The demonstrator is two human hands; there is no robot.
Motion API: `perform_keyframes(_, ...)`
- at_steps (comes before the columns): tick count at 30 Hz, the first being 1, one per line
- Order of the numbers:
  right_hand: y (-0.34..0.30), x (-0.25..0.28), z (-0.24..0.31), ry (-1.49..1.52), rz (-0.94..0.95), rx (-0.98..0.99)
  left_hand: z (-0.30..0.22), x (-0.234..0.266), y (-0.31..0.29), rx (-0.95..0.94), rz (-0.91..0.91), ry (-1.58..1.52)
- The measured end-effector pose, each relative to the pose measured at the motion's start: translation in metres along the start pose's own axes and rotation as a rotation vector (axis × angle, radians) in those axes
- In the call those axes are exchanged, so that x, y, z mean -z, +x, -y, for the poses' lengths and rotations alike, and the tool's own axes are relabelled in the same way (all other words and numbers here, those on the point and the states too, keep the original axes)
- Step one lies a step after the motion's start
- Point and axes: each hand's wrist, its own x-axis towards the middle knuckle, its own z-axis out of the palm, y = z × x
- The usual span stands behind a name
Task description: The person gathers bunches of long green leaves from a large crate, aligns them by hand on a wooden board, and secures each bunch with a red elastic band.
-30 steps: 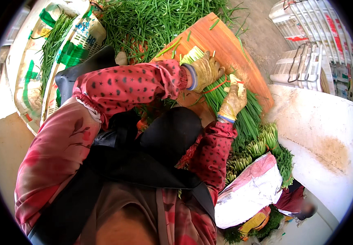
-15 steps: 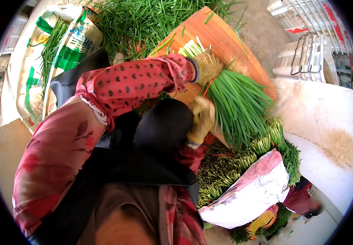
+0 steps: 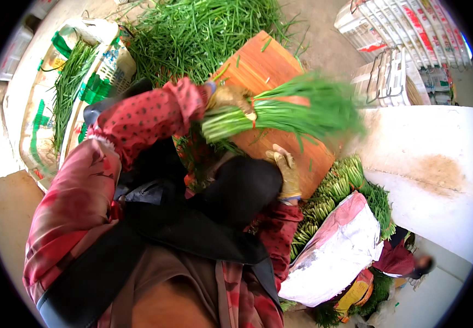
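- Bunch (image 3: 296,116) of slender green leaves, bound by a thin orange band (image 3: 254,124), hangs over the flat wood-grained board (image 3: 263,63).
- Left hand (image 3: 230,100), yellow-gloved, clasps its pale stems (image 3: 218,127).
- Right hand (image 3: 285,174): unclenched, fingers (image 3: 280,157) loosely extended.

readable text: none | basket (image 3: 26,112): blue marks, illegible | crates (image 3: 395,34): red marks, illegible

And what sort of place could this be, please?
Probably a sorting or packing place for leafy greens, though I cannot be certain. Three things suggest it: a large loose heap of greens, bundled greens piled beside a wooden board, and stacked white crates.
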Motion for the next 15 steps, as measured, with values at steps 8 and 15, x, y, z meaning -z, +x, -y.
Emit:
perform_keyframes(8,0.009,-0.106,0.084,-0.103,0.263,0.276,0.06,0.002,-0.061,-0.312,0.153,-0.43)
perform_keyframes(15,0.01,-0.179,0.029,-0.152,0.342,0.342,0.06,0.013,-0.139,-0.573,-0.163,-0.158)
